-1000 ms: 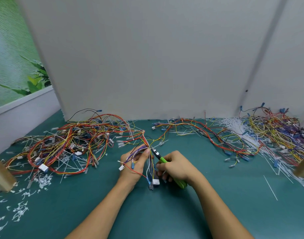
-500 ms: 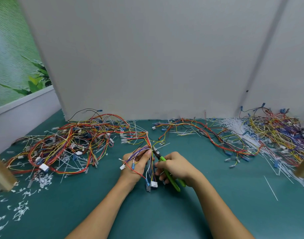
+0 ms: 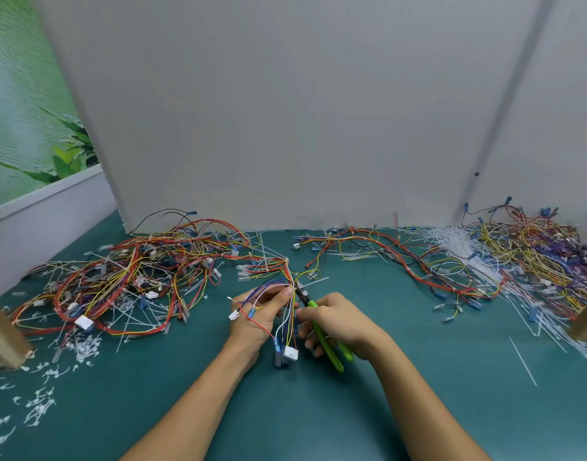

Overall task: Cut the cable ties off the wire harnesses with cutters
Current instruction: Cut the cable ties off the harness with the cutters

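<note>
Left hand (image 3: 255,319) is pinching the wire harness (image 3: 288,327) at lower centre of the frame; right hand (image 3: 342,324) is gripping the green cutters (image 3: 330,354), and I am holding their tips at the bundle.

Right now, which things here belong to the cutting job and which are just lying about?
In use: left hand, gripping the held harness; right hand, gripping the green cutters.
Lying about: left harness pile; right harness pile; cut tie scraps; wooden post.
</note>
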The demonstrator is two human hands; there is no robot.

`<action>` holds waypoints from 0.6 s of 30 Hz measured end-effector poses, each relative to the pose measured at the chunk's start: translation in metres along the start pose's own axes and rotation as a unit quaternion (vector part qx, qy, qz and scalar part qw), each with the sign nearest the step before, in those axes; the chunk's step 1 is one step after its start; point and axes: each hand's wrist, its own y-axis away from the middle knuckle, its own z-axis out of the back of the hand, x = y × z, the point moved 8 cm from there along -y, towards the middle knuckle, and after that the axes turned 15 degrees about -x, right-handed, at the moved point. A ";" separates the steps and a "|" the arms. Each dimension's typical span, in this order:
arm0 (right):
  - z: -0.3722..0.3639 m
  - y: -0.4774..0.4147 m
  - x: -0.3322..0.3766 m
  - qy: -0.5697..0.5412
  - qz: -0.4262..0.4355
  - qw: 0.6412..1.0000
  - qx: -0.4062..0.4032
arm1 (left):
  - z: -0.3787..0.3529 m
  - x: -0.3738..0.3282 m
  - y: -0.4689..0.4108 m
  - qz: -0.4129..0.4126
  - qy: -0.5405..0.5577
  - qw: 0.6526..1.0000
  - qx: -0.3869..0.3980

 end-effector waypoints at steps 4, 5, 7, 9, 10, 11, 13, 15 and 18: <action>-0.002 -0.001 -0.001 -0.003 -0.002 1.000 -0.008 | -0.003 0.002 -0.001 0.016 0.013 0.999 0.026; -0.002 -0.002 -0.001 -0.002 -0.002 1.000 -0.007 | -0.003 0.001 0.000 0.013 0.012 1.000 0.025; -0.002 -0.001 -0.001 -0.002 -0.002 1.000 -0.006 | -0.001 -0.002 0.001 0.000 0.004 1.000 0.012; -0.002 -0.001 -0.001 -0.003 -0.002 1.000 -0.006 | 0.000 -0.004 0.002 -0.008 0.005 1.000 0.008; -0.001 -0.001 -0.001 -0.002 -0.001 1.000 -0.009 | -0.001 -0.005 0.003 -0.011 0.005 1.000 0.010; -0.001 -0.001 -0.001 0.003 0.002 1.000 -0.014 | -0.001 -0.005 0.003 -0.013 0.004 1.000 0.011; -0.001 -0.002 -0.001 0.014 0.013 0.999 -0.029 | -0.001 -0.006 0.003 -0.014 0.005 1.000 0.008; -0.002 -0.004 -0.001 0.019 0.019 0.999 -0.043 | 0.000 -0.005 0.002 -0.011 0.009 1.000 0.000; -0.002 -0.005 -0.002 0.029 0.019 0.998 -0.054 | -0.001 -0.004 0.001 -0.008 0.011 1.000 0.008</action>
